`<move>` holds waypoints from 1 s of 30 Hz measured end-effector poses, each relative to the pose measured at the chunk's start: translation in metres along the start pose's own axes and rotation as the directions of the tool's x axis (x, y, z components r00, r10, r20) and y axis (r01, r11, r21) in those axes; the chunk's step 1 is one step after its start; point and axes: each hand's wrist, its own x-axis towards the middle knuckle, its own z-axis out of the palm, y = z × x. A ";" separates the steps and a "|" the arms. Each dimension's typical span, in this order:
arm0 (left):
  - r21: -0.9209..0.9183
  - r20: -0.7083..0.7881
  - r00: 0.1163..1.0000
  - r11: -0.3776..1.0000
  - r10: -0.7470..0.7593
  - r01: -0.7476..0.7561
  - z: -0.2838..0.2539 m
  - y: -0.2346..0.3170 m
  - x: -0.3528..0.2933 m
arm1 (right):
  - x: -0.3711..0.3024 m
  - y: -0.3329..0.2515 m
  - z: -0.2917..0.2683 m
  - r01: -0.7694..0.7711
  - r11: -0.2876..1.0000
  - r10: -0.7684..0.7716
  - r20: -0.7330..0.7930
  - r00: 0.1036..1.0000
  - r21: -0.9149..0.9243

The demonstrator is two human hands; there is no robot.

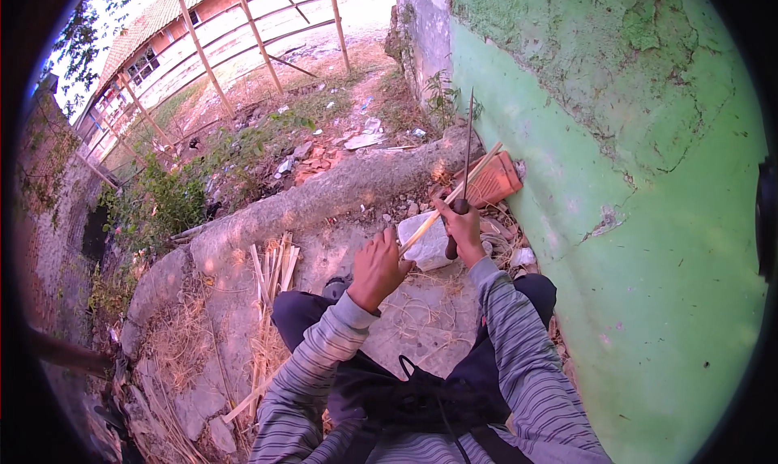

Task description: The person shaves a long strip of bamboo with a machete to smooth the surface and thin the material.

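Observation:
Between my two hands a thin pale bamboo strip (pixel 425 229) runs slantwise, its far end pointing up and to the right. My left hand (pixel 378 269) is closed around the near end of the strip. A long, narrow-bladed knife (pixel 468 144) with a dark handle is gripped in my right hand (pixel 463 230). Its blade points away from me and crosses the strip close to my right fingers. Below the strip lies a whitish stone block (pixel 435 252), with an orange hollow brick (pixel 496 182) just beyond it.
Split bamboo pieces (pixel 275 269) and shavings (pixel 190 334) lie on the ground at left. A rough raised concrete edge (pixel 324 196) curves ahead. A green wall (pixel 632 269) stands close on my right. Farther off are weeds, rubble and a bamboo fence (pixel 259 47).

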 end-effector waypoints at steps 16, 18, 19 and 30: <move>-0.565 0.637 0.770 0.666 -0.023 0.487 0.096 -0.094 0.034 | -0.025 0.046 0.004 0.374 0.531 -0.182 0.329 0.927 -0.760; -0.588 0.437 0.899 0.765 0.026 0.263 0.086 -0.083 0.026 | -0.031 0.049 0.005 0.405 0.487 -0.165 0.374 0.913 -0.774; -0.495 0.359 0.933 0.853 0.025 0.168 0.095 -0.085 0.023 | -0.031 0.051 0.005 0.412 0.477 -0.173 0.376 0.910 -0.777; -0.696 0.526 0.835 0.646 0.162 0.313 0.119 -0.102 0.017 | -0.045 0.047 0.006 0.452 0.337 -0.155 0.425 0.892 -0.825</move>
